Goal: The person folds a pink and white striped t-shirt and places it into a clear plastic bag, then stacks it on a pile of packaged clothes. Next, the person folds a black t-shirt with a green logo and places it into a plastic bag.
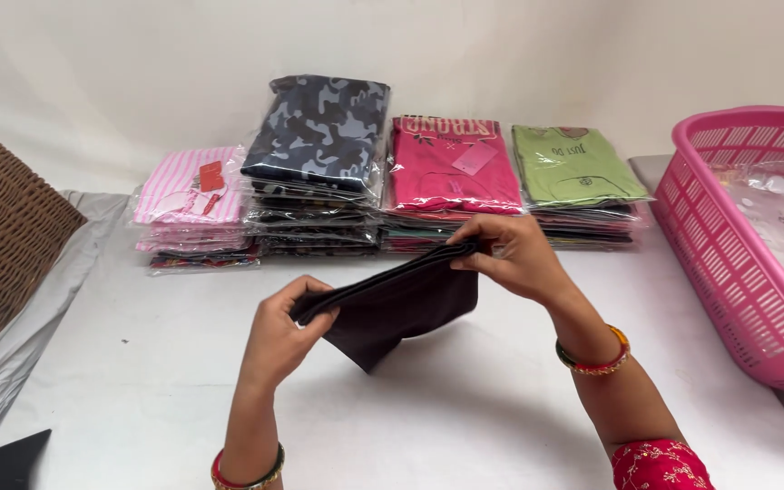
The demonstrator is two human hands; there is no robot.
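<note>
Head view, components in descending size. White table (183,363): work surface. Pink slotted basket (728,254): right edge, containing clear plastic bags. Brown wicker basket (2,236): left edge. Four stacks of bagged garments (319,181): back row, topped pink-striped, grey camouflage, magenta and green. Folded dark cloth (401,308): held above the table centre, in front of the stacks, stretched between both hands. Left hand (279,336): fingers closed, pinching the cloth's lower left end. Right hand (514,259): fingers closed, pinching the upper right edge; bangles on both wrists.
</note>
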